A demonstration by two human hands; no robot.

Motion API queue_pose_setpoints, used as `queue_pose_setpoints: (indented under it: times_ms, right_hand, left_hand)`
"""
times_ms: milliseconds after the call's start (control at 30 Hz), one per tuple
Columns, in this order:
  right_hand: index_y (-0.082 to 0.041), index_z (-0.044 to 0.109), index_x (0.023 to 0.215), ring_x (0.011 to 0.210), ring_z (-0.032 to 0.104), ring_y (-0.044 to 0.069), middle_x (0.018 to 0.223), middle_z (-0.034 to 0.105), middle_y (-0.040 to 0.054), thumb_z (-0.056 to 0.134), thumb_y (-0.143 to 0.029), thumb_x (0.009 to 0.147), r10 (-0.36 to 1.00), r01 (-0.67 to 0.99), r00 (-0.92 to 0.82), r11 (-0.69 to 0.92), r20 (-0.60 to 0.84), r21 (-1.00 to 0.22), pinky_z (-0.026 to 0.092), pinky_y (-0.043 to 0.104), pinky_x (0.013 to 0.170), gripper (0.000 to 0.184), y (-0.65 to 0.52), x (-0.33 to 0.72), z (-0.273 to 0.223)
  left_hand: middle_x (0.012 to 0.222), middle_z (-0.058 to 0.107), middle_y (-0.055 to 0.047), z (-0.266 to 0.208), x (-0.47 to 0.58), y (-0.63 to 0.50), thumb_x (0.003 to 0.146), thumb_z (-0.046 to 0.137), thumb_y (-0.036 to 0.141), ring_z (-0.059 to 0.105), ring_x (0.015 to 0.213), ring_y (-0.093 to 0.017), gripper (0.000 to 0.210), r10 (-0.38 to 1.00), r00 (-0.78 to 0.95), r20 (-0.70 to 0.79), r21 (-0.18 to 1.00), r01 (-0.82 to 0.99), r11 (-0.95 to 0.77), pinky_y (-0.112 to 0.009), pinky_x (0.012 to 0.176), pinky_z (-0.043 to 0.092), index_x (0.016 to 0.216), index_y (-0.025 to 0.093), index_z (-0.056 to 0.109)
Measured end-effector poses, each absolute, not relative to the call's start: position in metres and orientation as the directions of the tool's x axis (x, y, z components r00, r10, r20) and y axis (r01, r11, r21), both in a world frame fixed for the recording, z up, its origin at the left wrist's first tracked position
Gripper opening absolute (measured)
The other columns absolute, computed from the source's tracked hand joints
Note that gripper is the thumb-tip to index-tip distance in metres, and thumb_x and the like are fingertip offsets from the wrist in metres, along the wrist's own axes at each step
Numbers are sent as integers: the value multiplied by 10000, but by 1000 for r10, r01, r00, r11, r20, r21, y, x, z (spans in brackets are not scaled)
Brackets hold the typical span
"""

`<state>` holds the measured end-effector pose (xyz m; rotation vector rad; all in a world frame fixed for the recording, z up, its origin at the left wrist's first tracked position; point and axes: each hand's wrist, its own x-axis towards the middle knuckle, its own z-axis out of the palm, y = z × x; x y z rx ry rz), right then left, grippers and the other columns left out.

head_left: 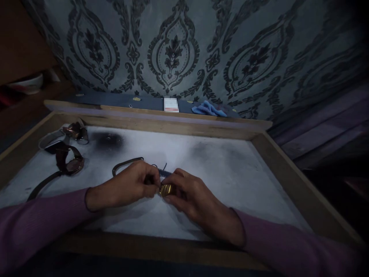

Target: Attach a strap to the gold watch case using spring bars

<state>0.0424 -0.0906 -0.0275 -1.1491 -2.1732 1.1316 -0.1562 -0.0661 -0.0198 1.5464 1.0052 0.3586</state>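
Observation:
A shiny gold metal piece [167, 190], which looks like a watch or its bracelet, sits between my hands, above the white surface of a shallow wooden tray [230, 165]. My right hand [194, 192] is closed around its right side. The fingertips of my left hand [131, 184] are pinched together at its left edge; whatever is between them is too small to make out. Just behind the fingers lies a dark blue strip [164, 173], partly hidden by my right hand. A thin dark strap [125, 163] curves out behind my left hand.
At the tray's left are a watch with a dark strap [73, 165], another long strap [43, 184] and a tangle of watches [76, 130]. Beyond the raised back rim [144, 111] lie a small white box [171, 104] and a blue cloth [209, 109], near a patterned wall.

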Motion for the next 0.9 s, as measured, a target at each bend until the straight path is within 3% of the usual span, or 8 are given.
queue_pose_setpoints:
  times_ms: [367, 900]
  right_hand:
    - [-197, 634, 786, 639, 515, 107, 782, 545, -21, 694, -73, 764, 850, 435, -526, 274, 4, -858, 417, 236, 582, 140, -87, 44, -32]
    - [-206, 622, 796, 656, 523, 116, 768, 542, -24, 669, -61, 753, 856, 388, -515, 278, 44, -879, 415, 239, 568, 159, -87, 42, -33]
  left_hand:
    - [615, 556, 32, -20, -153, -68, 700, 596, 175, 482, 575, -90, 32, 781, 557, -281, 935, 343, 92, -206, 535, 366, 698, 144, 604]
    - [616, 586, 28, -21, -153, -69, 701, 620, 187, 517, 594, -95, 40, 779, 557, -287, 940, 320, 118, -211, 563, 397, 688, 152, 608]
